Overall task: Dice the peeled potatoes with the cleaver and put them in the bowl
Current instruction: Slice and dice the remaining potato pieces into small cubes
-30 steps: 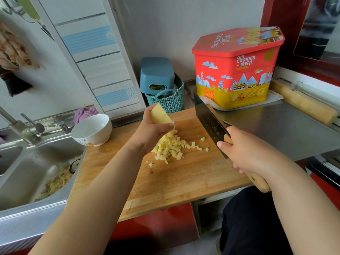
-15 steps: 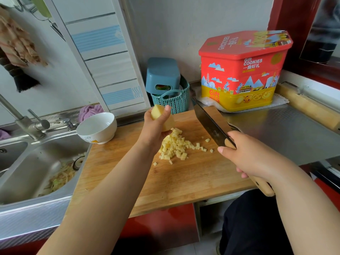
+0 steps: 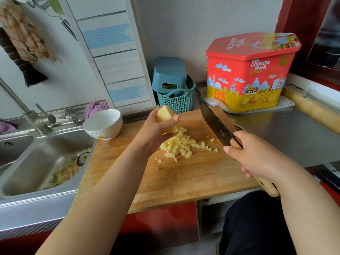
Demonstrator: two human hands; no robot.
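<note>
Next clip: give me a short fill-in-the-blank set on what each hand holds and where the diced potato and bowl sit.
1. The left hand holds a peeled potato piece above the ____.
2. The right hand grips the handle of the ____.
3. The potato dice lie in a heap on the board, none in the white ____.
4. The bowl stands on the board's corner nearest the ____.

Missing words: cutting board; cleaver; bowl; sink

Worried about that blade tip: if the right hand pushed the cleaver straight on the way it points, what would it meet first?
Probably the teal woven plastic basket. The right hand holds the dark steel cleaver pointing up-left over the wooden cutting board. Depth is unclear; the tip may pass between the basket and the red and yellow cookie tin.
</note>
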